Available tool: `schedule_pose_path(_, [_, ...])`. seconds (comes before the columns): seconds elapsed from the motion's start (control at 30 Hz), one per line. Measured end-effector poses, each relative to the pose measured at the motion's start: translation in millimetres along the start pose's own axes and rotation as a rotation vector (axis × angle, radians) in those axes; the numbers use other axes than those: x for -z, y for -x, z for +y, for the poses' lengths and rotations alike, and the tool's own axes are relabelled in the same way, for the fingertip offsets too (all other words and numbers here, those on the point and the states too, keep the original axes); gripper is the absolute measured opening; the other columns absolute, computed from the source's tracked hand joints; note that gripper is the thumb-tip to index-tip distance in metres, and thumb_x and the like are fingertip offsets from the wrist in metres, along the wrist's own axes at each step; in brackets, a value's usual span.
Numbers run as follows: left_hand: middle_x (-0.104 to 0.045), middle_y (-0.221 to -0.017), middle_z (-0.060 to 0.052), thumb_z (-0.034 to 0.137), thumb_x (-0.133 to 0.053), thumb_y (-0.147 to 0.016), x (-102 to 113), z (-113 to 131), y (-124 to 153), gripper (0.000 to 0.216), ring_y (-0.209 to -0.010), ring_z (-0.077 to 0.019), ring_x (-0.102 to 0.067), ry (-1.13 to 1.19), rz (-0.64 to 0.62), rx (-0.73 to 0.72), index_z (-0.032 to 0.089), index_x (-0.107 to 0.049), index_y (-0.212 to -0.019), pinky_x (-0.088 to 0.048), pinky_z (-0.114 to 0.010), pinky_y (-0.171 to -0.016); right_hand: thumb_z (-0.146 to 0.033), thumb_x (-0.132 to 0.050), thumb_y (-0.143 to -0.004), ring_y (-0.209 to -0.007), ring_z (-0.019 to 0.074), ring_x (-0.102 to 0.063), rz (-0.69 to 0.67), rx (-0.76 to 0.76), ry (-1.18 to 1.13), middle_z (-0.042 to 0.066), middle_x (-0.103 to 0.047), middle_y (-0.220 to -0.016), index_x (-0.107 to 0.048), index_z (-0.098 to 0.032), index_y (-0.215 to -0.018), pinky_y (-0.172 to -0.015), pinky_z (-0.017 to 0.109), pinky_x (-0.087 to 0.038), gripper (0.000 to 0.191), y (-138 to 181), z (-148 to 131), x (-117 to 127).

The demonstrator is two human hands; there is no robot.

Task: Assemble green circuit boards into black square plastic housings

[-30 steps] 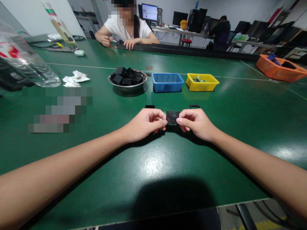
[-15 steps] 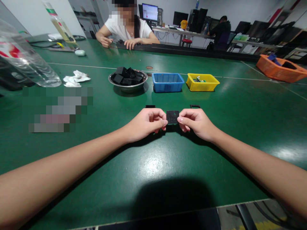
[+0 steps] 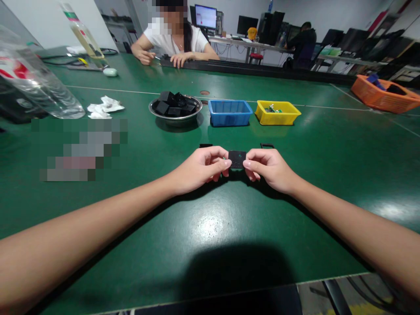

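Observation:
A small black square part (image 3: 236, 159) with a green edge is held just above the green table (image 3: 210, 227). My left hand (image 3: 200, 168) pinches its left side with curled fingers. My right hand (image 3: 269, 168) pinches its right side the same way. Behind the hands lie two small black pieces, one (image 3: 205, 145) on the left and one (image 3: 267, 145) on the right. Further back stand a metal bowl (image 3: 175, 113) of black square parts, a blue bin (image 3: 229, 112) and a yellow bin (image 3: 277, 112) with small green parts.
A clear plastic bottle (image 3: 39, 83) lies at the far left beside crumpled white tissue (image 3: 104, 107). An orange basket (image 3: 383, 96) sits at the far right. Another person sits across the table with hands (image 3: 179, 57) on a black rail. The table's near edge runs along the bottom.
The black part has tilted slightly between my fingers and my left thumb has shifted onto its edge. Both arms stay in place.

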State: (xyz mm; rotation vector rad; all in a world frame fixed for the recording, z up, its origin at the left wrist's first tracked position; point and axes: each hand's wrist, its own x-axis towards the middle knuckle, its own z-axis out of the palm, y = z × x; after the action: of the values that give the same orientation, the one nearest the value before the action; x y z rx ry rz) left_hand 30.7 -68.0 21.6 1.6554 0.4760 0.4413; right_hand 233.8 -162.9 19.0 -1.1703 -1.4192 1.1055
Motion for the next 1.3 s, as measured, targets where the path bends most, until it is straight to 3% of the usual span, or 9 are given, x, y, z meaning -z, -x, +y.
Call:
schedule_pose_path(0.4, [-0.063,-0.068,0.002,0.037,-0.070,-0.087,1.0,-2.5,0.0,0.026,-0.052,-0.0063,-0.051,0.007,0.001,-0.009,0.015,-0.058,-0.091,-0.036,-0.016,-0.045,-0.060,-0.079,-0.079,-0.046,0.0085,-0.049,0.034,-0.061,-0.013,-0.005,-0.059,-0.055,-0.063,-0.016,-0.086,-0.046,0.022,-0.035,0.047,-0.2,2.2,-0.2])
schedule_pose_path(0.7, [-0.064,-0.067,0.001,0.037,-0.070,-0.087,0.6,-2.2,-0.3,0.025,-0.051,-0.0067,-0.051,0.013,0.007,-0.012,0.016,-0.057,-0.090,-0.036,-0.016,-0.045,-0.057,-0.080,-0.079,-0.047,0.0089,-0.049,0.033,-0.083,0.000,-0.005,-0.059,-0.054,-0.065,-0.016,-0.087,-0.046,0.022,-0.036,0.044,0.0,3.2,-0.1])
schedule_pose_path(0.87, [-0.064,-0.067,0.001,0.036,-0.070,-0.088,1.0,-1.8,-0.1,0.024,-0.052,-0.0065,-0.050,0.010,0.000,-0.009,0.015,-0.057,-0.090,-0.036,-0.016,-0.045,-0.057,-0.077,-0.081,-0.047,0.0092,-0.050,0.016,-0.067,0.011,-0.004,-0.060,-0.056,-0.068,-0.014,-0.098,-0.046,0.022,-0.036,0.047,0.2,4.0,1.0])
schedule_pose_path(1.3, [-0.064,-0.069,0.000,0.046,-0.068,-0.090,0.3,0.5,1.2,0.033,-0.054,-0.0069,-0.050,-0.027,0.001,-0.018,0.013,-0.065,-0.087,-0.036,-0.017,-0.046,-0.059,-0.076,-0.082,-0.047,0.0087,-0.049,-0.010,-0.045,0.003,-0.005,-0.058,-0.056,-0.065,-0.016,-0.090,-0.045,0.022,-0.034,0.045,-1.2,2.1,0.9])
